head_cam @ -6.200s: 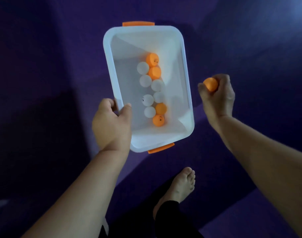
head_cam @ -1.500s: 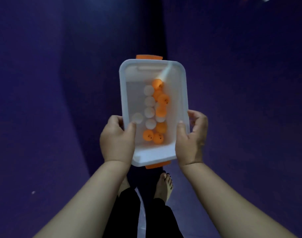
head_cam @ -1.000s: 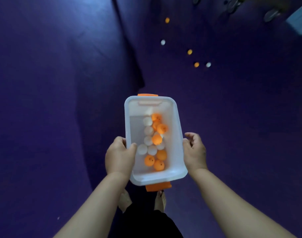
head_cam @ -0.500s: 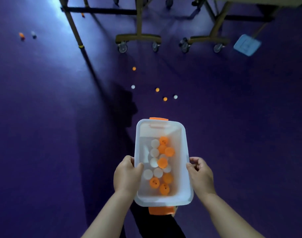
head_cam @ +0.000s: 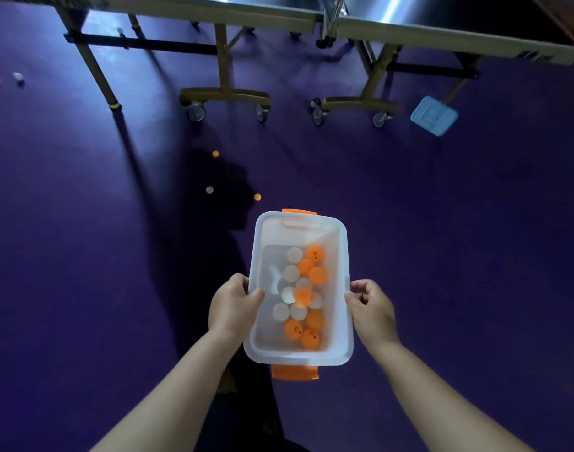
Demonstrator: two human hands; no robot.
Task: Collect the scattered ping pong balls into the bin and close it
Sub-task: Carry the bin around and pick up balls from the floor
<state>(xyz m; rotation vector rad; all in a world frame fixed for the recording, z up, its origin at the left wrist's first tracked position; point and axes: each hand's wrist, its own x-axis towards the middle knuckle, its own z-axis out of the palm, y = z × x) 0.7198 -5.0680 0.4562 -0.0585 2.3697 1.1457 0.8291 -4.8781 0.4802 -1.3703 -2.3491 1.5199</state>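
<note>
Over purple floor (head_cam: 83,288), left hand (head_cam: 232,305) and right hand (head_cam: 372,308) outstretched, grips curled on opposite rims of the bin (head_cam: 347,256)

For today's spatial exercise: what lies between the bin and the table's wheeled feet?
Head view: three loose balls: far orange ball, white ball, near orange ball.

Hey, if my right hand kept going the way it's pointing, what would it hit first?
The bin: your right hand points forward and left with its thumb at the bin's right rim, so it would push into that side wall at once. The ping pong balls lie beyond it.
</note>
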